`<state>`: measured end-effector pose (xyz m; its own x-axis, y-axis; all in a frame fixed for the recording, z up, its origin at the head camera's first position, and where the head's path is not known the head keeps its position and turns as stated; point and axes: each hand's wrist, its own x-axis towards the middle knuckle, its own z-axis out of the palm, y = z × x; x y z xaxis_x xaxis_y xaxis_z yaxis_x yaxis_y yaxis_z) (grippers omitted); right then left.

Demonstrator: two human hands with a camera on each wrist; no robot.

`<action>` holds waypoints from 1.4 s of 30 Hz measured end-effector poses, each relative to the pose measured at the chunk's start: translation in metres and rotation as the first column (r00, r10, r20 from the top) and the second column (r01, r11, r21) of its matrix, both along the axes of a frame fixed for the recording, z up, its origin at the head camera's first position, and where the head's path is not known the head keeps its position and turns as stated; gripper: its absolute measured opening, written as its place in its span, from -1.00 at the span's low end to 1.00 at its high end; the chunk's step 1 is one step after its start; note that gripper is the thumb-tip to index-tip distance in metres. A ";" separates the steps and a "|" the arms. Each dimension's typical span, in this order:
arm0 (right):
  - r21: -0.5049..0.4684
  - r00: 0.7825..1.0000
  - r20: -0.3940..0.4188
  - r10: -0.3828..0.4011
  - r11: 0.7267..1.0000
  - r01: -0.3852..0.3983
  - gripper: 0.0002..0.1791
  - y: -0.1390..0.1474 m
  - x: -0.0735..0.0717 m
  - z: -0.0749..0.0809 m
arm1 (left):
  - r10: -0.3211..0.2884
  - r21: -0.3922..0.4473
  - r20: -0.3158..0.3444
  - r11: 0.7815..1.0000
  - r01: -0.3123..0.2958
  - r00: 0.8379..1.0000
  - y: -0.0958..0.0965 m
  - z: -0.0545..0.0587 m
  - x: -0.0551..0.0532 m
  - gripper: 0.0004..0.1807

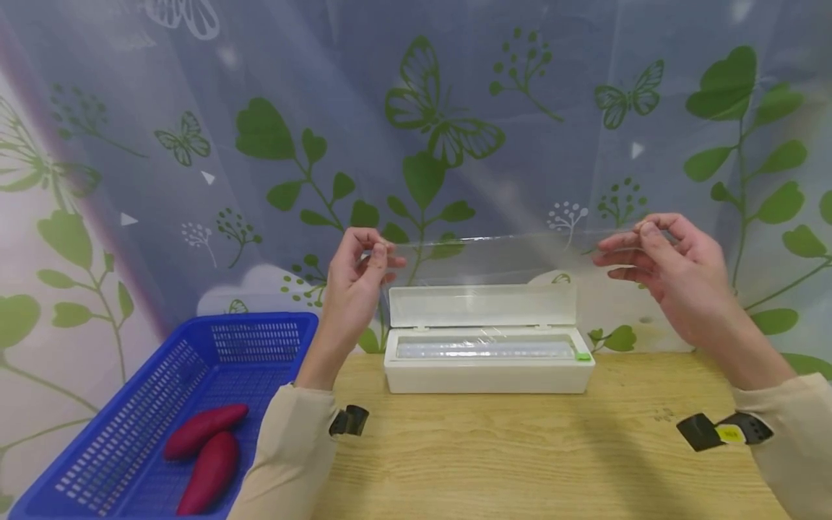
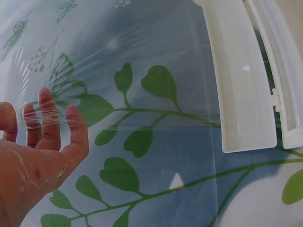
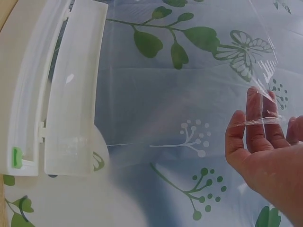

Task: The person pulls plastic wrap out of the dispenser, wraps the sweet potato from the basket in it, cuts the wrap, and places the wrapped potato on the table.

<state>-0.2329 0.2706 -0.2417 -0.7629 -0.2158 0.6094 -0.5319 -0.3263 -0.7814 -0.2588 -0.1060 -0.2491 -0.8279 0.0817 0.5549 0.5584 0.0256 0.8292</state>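
Above an open white box (image 1: 489, 378) on a wooden table (image 1: 494, 448), clear film (image 1: 500, 258) is being stretched, being pinched at its ends by the left hand (image 1: 356, 282) and right hand (image 1: 676, 269), well apart

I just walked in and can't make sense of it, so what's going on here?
A person is holding up a sheet of clear film, its top edge stretched between the left hand and right hand. Below it, a white box stands on the wooden table with its lid open; whether the film joins it is hard to tell. To the left, two red sweet potatoes lie unwrapped in a blue basket.
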 end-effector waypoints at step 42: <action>0.231 0.987 0.150 0.053 0.969 -0.087 -0.68 0.022 0.041 -0.092 | -0.230 -0.193 0.089 0.951 0.243 0.969 -0.027 -0.078 0.046 -0.79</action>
<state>-0.1921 0.2927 -0.3334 -0.8154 -0.3965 0.4217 -0.3930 -0.1557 -0.9063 -0.2124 -0.1329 -0.3269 -0.8047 0.3835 0.4533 0.5143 0.0686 0.8549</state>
